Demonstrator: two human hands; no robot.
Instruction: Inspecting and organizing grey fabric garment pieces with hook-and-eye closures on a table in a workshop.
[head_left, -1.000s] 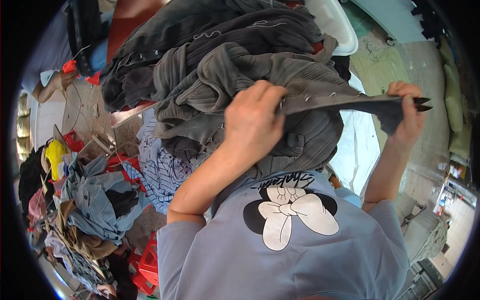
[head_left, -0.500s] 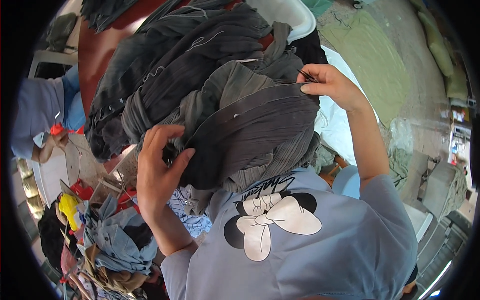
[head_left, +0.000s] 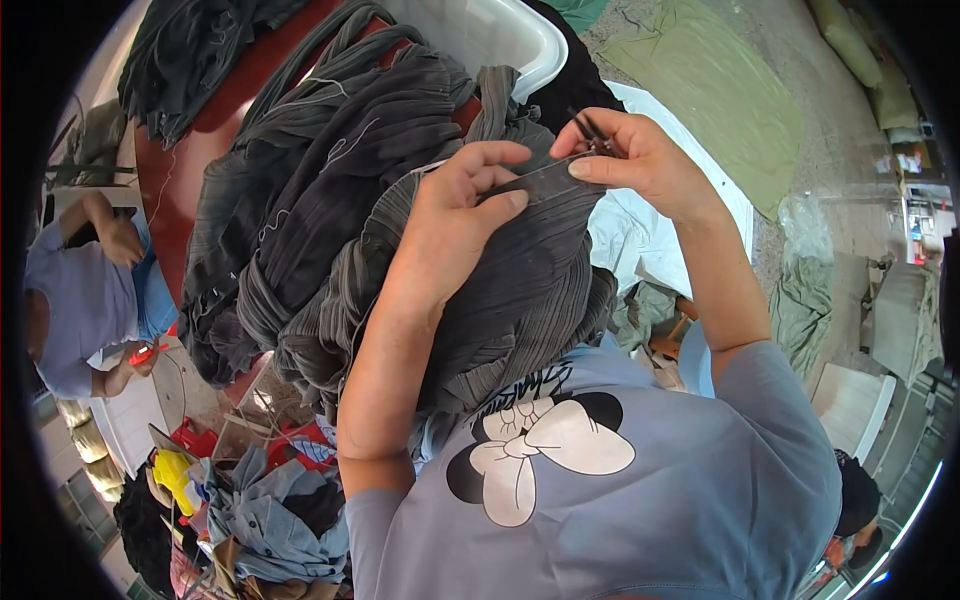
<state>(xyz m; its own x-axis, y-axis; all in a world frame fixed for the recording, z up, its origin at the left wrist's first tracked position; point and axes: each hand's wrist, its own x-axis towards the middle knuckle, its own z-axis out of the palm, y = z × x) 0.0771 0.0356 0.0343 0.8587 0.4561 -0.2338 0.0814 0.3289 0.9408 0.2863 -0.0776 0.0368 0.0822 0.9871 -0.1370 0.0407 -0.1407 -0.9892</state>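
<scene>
A dark grey pleated garment [head_left: 520, 260] lies across my front, on top of the heap. My left hand [head_left: 440, 215] is closed on its stitched edge, thumb below and curled fingers above. At the right end of that edge, my right hand [head_left: 640, 165] pinches the cloth between thumb and forefinger. The same hand keeps small black thread snips [head_left: 592, 132] in its fingers, their blades pointing up and left. Loose pale threads [head_left: 350, 145] lie on the dark pleated cloth heap [head_left: 310, 190] beyond.
The heap rests on a red-brown tabletop [head_left: 185, 185] beside a white plastic tub [head_left: 545, 50]. Green cloth [head_left: 720, 100] and white sheeting [head_left: 640, 235] lie on the floor at right. Mixed clothes [head_left: 270, 520] pile up lower left; a co-worker [head_left: 85, 290] sits far left.
My left hand has moved right and up along the garment's edge, close to my right hand. My right hand has shifted slightly left, still with the snips. The co-worker's arm has moved.
</scene>
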